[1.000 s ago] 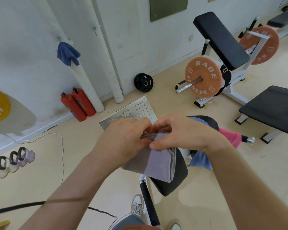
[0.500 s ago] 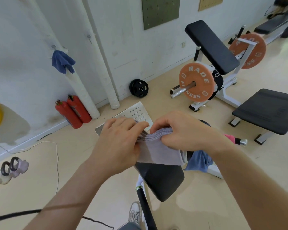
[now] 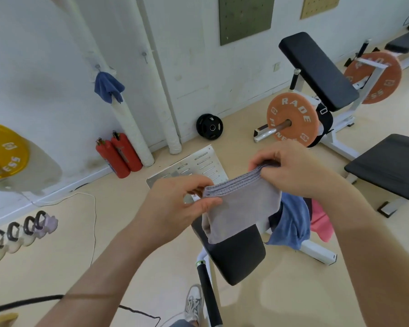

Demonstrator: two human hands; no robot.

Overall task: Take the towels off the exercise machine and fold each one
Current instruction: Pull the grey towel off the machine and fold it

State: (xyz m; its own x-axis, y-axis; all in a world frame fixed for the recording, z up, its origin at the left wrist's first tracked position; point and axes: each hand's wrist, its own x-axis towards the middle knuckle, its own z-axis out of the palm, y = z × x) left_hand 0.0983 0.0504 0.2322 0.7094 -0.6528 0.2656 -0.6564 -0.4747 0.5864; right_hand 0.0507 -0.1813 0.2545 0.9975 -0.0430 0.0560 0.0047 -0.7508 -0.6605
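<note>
The left hand (image 3: 175, 204) and right hand (image 3: 293, 171) pinch the folded grey towel (image 3: 241, 208) by its top edge, at 9 and 2 o'clock, above the machine's black pad (image 3: 239, 253). At its 3 o'clock a blue towel (image 3: 291, 223) and a pink towel (image 3: 321, 220) hang from the machine, the blue partly behind it.

Folded lilac towel (image 3: 241, 208) pinched by hands (image 3: 175, 205) (image 3: 295, 171), seat (image 3: 239, 256) below

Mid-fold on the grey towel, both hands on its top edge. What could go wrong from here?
1. The left hand and right hand pinch only the stacked top edge of the grey towel. The layers below hang free, so a loosened grip could let the fold slide apart.
2. It hangs in front of the blue towel and pink towel draped on the machine; swinging it might drag one off.
</note>
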